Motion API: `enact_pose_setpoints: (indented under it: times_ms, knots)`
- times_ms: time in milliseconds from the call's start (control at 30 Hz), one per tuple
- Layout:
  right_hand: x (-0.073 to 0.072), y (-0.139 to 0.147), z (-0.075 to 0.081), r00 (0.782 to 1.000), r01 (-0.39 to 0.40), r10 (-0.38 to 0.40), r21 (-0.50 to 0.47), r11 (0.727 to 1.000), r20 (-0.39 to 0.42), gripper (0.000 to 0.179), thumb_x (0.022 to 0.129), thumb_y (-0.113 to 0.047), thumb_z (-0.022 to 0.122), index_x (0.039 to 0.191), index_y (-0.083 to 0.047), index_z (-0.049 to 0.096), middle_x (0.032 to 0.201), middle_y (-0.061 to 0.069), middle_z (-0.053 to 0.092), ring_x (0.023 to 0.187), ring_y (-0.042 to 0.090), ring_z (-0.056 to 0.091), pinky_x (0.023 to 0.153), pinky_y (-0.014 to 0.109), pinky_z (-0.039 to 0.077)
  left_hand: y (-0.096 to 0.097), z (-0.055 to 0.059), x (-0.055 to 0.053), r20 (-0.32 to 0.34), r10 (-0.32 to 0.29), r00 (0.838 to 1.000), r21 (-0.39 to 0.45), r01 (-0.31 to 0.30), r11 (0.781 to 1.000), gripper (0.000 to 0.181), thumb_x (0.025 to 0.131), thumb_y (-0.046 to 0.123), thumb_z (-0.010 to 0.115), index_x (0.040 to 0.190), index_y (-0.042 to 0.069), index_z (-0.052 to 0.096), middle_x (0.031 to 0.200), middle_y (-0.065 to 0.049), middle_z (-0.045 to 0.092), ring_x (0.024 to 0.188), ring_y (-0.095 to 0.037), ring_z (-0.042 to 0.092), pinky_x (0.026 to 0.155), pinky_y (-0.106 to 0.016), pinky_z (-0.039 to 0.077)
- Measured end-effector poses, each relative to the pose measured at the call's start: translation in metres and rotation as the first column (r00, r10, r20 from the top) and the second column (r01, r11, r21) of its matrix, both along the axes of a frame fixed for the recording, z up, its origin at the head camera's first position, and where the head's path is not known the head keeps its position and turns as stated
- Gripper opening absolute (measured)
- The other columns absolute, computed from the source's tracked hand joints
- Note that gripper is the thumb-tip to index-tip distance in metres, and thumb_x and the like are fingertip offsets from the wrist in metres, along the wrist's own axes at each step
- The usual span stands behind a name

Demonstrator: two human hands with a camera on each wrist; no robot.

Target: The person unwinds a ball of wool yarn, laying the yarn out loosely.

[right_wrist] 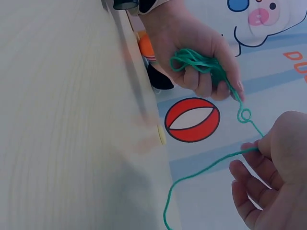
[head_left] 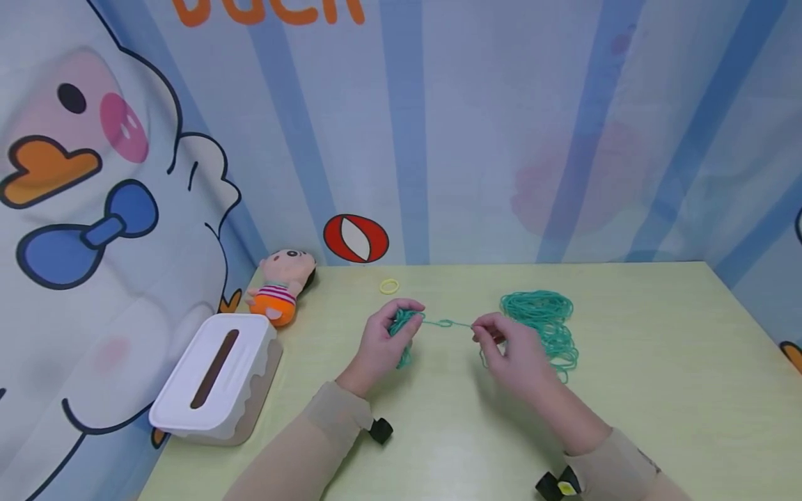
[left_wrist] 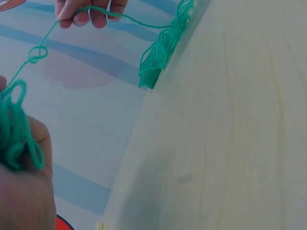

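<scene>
My left hand (head_left: 384, 339) grips a small bundle of green yarn (right_wrist: 199, 62), and loops of it stick out of the fist. From that bundle a single strand runs across to my right hand (head_left: 515, 350), whose thumb and fingertips pinch it, as the right wrist view shows. Midway along the strand sits a small loose loop (head_left: 445, 323). Beyond the right fingers the yarn sags toward a larger loose pile of green yarn (head_left: 541, 316) on the table, just behind the right hand. Both hands are raised above the tabletop.
A yellow ring (head_left: 389, 286) lies behind the left hand. At the left stand a white-lidded box (head_left: 219, 376) with a slot and a plush doll (head_left: 282, 285) in an orange bottom. A printed curtain (head_left: 476, 139) hangs along the back edge of the pale wooden table (head_left: 677, 376).
</scene>
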State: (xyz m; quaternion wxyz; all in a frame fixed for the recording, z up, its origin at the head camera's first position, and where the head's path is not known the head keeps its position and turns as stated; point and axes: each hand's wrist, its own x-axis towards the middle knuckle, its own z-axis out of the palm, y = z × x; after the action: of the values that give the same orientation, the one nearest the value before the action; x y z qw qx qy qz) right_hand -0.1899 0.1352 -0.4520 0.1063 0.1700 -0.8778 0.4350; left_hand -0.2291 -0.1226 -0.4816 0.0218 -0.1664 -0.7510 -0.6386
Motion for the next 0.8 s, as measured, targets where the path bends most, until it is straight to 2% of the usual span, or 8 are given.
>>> enact_pose_setpoints:
  times_ms: [200,333,467,633,800]
  knots:
    - [0.006,0.033,0.004,0.998,0.053,-0.052,0.029,0.998,-0.033,0.014,0.110,-0.013,0.066,0.116,-0.005,0.075,0.100,0.007,0.080,0.093,0.020,0.074,0.078,0.026,0.061,0.000,-0.003,-0.002,-0.022,0.045,0.999,-0.007,-0.045,0.999,0.027,0.109,0.024,0.071,0.127,0.005,0.068,0.113,-0.009,0.070,0.101,-0.024,0.060,0.090,-0.027,0.055]
    - [0.009,0.058,0.001,0.994,0.108,-0.106,0.059,0.992,-0.036,0.016,0.110,-0.015,0.066,0.117,-0.003,0.075,0.101,0.009,0.080,0.092,0.021,0.073,0.080,0.025,0.060,0.000,-0.004,-0.003,-0.031,0.072,0.997,0.001,-0.072,0.997,0.023,0.108,0.024,0.072,0.120,0.006,0.067,0.111,-0.009,0.069,0.100,-0.025,0.059,0.089,-0.028,0.054]
    - [0.012,0.081,-0.004,0.990,0.139,-0.140,0.089,0.986,-0.005,0.018,0.110,-0.017,0.066,0.118,-0.004,0.075,0.101,0.009,0.079,0.091,0.020,0.072,0.077,0.024,0.057,-0.001,-0.004,-0.003,-0.050,0.089,0.995,0.015,-0.088,0.996,0.013,0.110,0.023,0.070,0.117,0.013,0.068,0.110,-0.007,0.070,0.101,-0.024,0.060,0.090,-0.029,0.053]
    - [0.013,0.105,-0.011,0.985,0.159,-0.167,0.157,0.975,0.042,0.021,0.111,-0.019,0.064,0.122,-0.004,0.074,0.104,0.009,0.079,0.094,0.022,0.072,0.076,0.024,0.057,-0.002,-0.003,-0.003,-0.054,0.096,0.994,0.018,-0.095,0.995,0.014,0.111,0.024,0.068,0.122,0.015,0.069,0.115,-0.007,0.072,0.103,-0.022,0.061,0.092,-0.027,0.054]
    - [0.011,0.123,-0.018,0.982,0.171,-0.185,0.227,0.959,0.044,0.021,0.110,-0.018,0.065,0.120,-0.003,0.075,0.102,0.008,0.081,0.089,0.021,0.073,0.076,0.028,0.059,-0.003,-0.003,-0.002,-0.040,0.092,0.995,0.039,-0.091,0.995,0.027,0.109,0.025,0.071,0.135,0.020,0.071,0.114,-0.006,0.073,0.097,-0.019,0.063,0.087,-0.022,0.056]
